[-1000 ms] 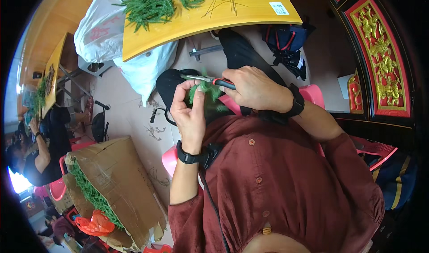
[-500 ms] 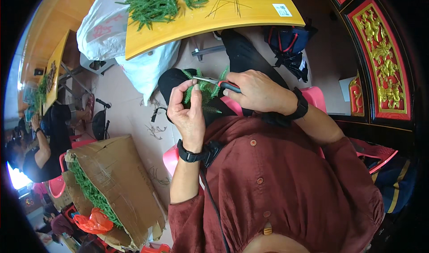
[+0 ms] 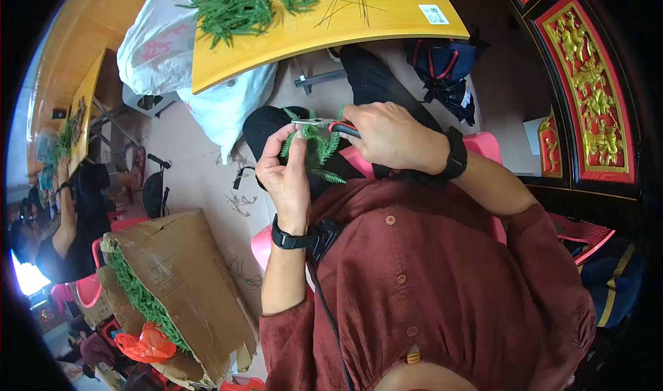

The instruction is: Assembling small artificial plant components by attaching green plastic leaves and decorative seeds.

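Right now your left hand (image 3: 286, 177) pinches a green sprig (image 3: 316, 146) between thumb and fingers, holding it upright over your lap. Your right hand (image 3: 390, 139) is closed around the red handles of a pair of snips (image 3: 324, 124), whose metal blades lie across the top of the sprig, touching it. Both wrists carry black bands. Ahead of your knees stands a yellow table (image 3: 387, 18) with a heap of green cuttings (image 3: 238, 7) and some thin bare stems. White bags (image 3: 162, 42) hang beside it. Down to your left, a cardboard box (image 3: 183, 280) holds more greenery, with another person (image 3: 65, 218) working well apart
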Demonstrator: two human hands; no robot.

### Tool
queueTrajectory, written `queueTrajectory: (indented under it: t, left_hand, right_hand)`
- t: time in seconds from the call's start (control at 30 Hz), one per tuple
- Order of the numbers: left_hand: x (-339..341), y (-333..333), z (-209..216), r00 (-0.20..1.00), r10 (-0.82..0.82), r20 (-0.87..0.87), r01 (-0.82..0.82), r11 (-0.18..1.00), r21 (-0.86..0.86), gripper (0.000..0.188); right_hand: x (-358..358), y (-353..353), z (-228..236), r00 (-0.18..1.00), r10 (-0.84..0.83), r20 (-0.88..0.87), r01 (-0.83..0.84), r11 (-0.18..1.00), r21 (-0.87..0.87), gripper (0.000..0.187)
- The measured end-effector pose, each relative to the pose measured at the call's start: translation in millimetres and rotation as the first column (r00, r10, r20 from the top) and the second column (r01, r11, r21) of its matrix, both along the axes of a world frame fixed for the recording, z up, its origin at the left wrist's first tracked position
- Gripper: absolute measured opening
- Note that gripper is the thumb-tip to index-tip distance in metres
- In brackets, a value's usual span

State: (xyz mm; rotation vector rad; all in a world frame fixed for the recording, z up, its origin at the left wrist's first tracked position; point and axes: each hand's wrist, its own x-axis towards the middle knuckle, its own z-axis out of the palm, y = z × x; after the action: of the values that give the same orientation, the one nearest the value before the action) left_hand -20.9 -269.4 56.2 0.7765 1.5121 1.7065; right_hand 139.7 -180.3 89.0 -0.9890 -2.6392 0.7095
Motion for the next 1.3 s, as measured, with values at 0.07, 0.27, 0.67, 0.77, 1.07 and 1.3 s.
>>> queueTrajectory:
  t: [0.07,0.27,0.67,0.77,1.07,1.3]
  left_hand:
    - [-2,1,-1,0.989,-0.005,0.145,0.011,0.999,-0.035,0.016]
    - [-18,4,-16,0.959,-0.048,0.280,0.083,0.990,-0.115,0.018]
    - [-32,-4,0,0.999,0.038,0.028,-0.038,0.999,0.027,0.017]
    - [-31,-6,3,0.999,0.044,-0.015,-0.043,0.996,0.077,0.018]
    - [-50,-16,25,0.991,0.019,0.130,-0.025,0.999,0.044,0.014]
    - [-72,-52,55,0.999,-0.013,-0.035,0.015,0.998,0.058,0.015]
  right_hand:
    - [-4,-1,4,1.000,0.002,-0.002,-0.002,0.995,0.104,0.017]
    - [-35,-11,11,0.914,-0.245,0.324,-0.107,0.625,0.773,0.015]
    - [-36,-20,41,0.997,-0.002,0.080,0.005,1.000,-0.028,0.021]
    - [-32,-21,35,0.996,0.002,0.086,0.008,0.994,-0.110,0.021]
    - [-54,-4,21,0.993,0.116,-0.009,-0.113,0.943,-0.313,0.025]
    - [-78,-44,71,0.982,0.153,-0.106,-0.182,0.916,-0.359,0.027]
